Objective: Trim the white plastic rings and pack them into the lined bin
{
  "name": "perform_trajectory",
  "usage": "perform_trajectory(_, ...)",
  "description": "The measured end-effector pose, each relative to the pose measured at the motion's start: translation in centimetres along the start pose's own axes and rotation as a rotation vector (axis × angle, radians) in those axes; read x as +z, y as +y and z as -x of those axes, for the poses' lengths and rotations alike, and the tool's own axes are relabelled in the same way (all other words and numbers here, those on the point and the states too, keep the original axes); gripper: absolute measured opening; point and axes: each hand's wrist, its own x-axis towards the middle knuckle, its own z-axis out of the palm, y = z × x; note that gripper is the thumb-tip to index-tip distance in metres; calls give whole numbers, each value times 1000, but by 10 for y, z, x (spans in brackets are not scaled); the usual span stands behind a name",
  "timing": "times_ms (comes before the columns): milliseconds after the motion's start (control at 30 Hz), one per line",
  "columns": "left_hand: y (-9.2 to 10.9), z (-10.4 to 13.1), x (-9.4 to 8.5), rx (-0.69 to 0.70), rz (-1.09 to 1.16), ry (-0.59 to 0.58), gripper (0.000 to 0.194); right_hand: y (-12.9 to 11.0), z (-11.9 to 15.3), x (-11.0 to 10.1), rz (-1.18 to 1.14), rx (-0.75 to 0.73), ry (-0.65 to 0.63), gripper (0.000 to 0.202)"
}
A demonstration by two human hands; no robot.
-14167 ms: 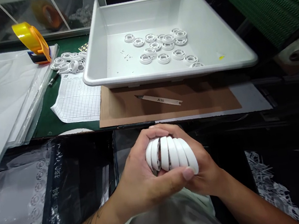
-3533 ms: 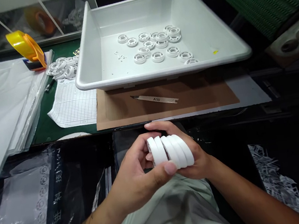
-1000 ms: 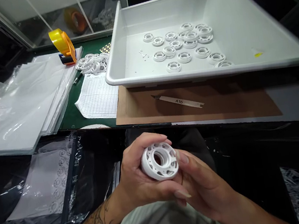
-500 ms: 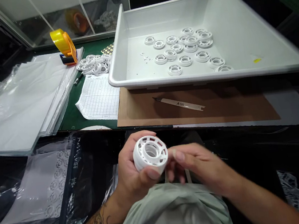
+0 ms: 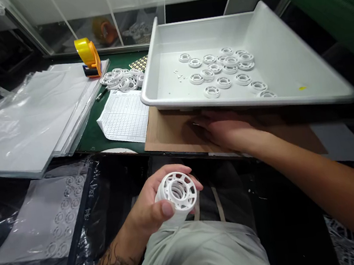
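My left hand is closed round a stack of white plastic rings shaped like bearing cages. The top ring has slots round its rim and faces up toward me. My right hand reaches over the brown cardboard, just below the tray's front wall. It covers the spot where a craft knife lay, and only a thin light tip shows beyond the fingers. Those fingers are blurred and shaded, so their grip is unclear.
A white tray with several loose rings stands behind the cardboard. Left of it are a heap of rings, a gridded sheet, a tape dispenser and plastic bags. Bagged rings lie lower left.
My right hand has left the ring stack and moved forward onto the cardboard, over the craft knife. The left hand still holds the stack. The view has shifted slightly.
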Motion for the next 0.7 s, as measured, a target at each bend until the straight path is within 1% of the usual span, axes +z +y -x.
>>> perform_trajectory(67, 0, 1, -2, 28, 21, -14, 64, -5, 11, -3, -102, -64, 33, 45)
perform_trajectory(167, 1, 1, -2, 30, 21, -37, 60, -23, 39, -12, -441, -207, 144, 44)
perform_trajectory(233, 3, 0, 1, -5, -2, -37, 61, -40, 59, -19, -678, -288, 189, 39)
perform_trajectory(300, 6, -2, 4, -54, -36, -23, 65, -57, 76, -25, -797, -328, 198, 35)
perform_trajectory(367, 8, -5, 6, -94, -65, -7, 67, -70, 88, -28, -821, -349, 211, 36)
perform_trajectory(433, 9, -6, 8, -124, -86, 7, 66, -78, 95, -27, -784, -369, 234, 38)
perform_trajectory(533, 9, -8, 11, -152, -106, 16, 67, -82, 101, -24, -686, -386, 277, 41)
perform_trajectory(600, 10, -8, 13, -167, -114, 21, 68, -82, 103, -23, -644, -383, 261, 42)
perform_trajectory(700, 11, -7, 15, -171, -111, 19, 67, -83, 105, -23, -612, -358, 231, 49)
